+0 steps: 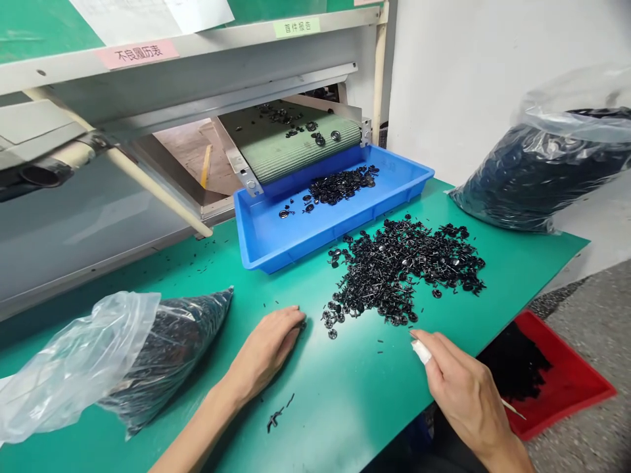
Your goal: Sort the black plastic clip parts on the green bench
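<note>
My left hand [269, 347] rests on the green table left of a spread pile of small black plastic parts [394, 266]. Its fingers are curled together, with something small and dark at the tips that I cannot make out. Right of the pile's near edge is my right hand [463, 387], closed, with white tape around one digit. A thin pale stick [513, 409] sticks out from under it; its other end is hidden. Small black scraps [275, 419] lie on the table between my forearm and the near edge.
Behind the pile, a blue tray [300, 246] holds more black parts below a green conveyor belt [296, 148]. Filled plastic bags stand at left [172, 348] and back right [532, 171]. A red bin [566, 394] with black pieces sits below the table's right edge [557, 263].
</note>
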Demonstrator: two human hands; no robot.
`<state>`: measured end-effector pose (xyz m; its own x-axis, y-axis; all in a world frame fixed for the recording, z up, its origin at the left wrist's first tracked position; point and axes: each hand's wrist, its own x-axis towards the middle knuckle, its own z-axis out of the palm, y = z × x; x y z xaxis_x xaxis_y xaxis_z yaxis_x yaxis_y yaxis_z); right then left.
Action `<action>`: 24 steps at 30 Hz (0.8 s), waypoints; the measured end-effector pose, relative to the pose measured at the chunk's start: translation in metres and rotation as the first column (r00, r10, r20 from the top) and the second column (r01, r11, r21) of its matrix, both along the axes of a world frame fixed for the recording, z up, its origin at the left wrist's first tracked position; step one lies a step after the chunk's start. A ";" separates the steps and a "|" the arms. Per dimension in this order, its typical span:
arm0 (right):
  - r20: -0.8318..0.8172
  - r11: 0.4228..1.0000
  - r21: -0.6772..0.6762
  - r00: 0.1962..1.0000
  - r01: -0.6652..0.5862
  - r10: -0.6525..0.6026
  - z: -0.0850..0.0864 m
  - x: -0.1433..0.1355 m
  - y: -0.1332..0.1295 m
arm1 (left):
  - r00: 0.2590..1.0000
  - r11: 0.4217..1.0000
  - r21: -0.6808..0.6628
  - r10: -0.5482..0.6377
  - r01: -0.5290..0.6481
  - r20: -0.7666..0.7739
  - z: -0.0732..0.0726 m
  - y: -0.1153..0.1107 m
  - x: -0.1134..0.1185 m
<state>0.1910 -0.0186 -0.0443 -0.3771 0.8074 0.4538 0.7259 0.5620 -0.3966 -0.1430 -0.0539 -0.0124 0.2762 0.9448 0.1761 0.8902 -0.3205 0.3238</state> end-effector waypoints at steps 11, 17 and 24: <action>0.070 0.999 -0.052 0.997 -0.010 0.014 0.010 -0.001 -0.001 | 0.897 0.981 -0.160 0.166 -0.108 0.409 0.014 -0.001 0.046; 0.023 0.961 -0.132 0.968 -0.245 0.250 0.037 -0.018 -0.014 | 0.134 0.816 -0.571 0.559 0.087 0.819 0.009 -0.011 0.081; -0.016 0.863 -0.332 0.917 -0.380 0.398 0.035 -0.029 0.007 | 0.472 0.708 -0.419 0.137 0.569 0.871 0.008 -0.036 0.089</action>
